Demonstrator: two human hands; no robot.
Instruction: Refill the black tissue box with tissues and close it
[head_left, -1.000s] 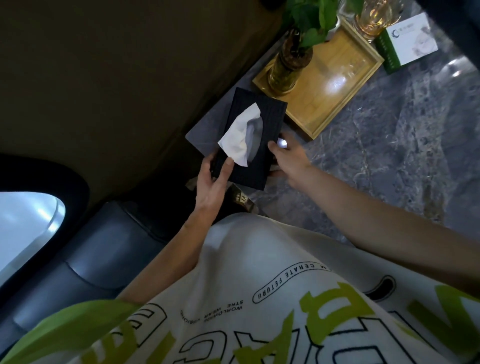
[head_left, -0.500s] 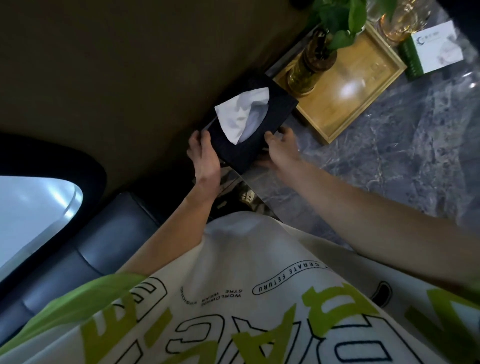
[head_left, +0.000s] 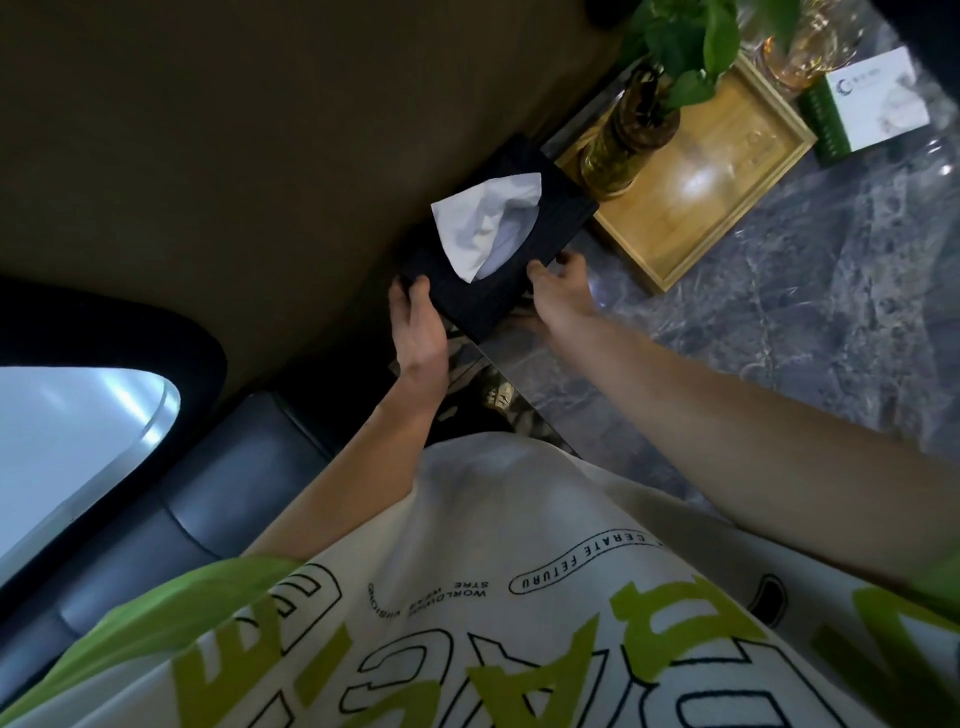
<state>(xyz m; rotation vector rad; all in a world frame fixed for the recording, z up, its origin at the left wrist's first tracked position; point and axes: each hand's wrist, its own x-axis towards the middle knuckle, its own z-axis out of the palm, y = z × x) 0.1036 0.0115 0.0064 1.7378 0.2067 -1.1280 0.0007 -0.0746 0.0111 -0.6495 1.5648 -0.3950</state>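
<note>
The black tissue box (head_left: 558, 218) lies closed at the near left corner of the grey marble table (head_left: 779, 322), right beside the wooden tray. A white tissue (head_left: 483, 223) sticks up through the slot in its lid. My left hand (head_left: 418, 325) grips the box's near left end, thumb on the lid. My right hand (head_left: 558, 291) holds the box's right long side with the fingers curled against it.
A wooden tray (head_left: 691, 208) beyond the box carries a glass vase (head_left: 623, 140) with a green plant. A green and white tissue pack (head_left: 862, 104) and a glass (head_left: 800, 47) stand at the far right. A dark sofa (head_left: 171, 530) lies at the left, beside the table.
Both hands have pushed the box away from me, up against the tray's corner. My left thumb has shifted from the box's side onto its near end.
</note>
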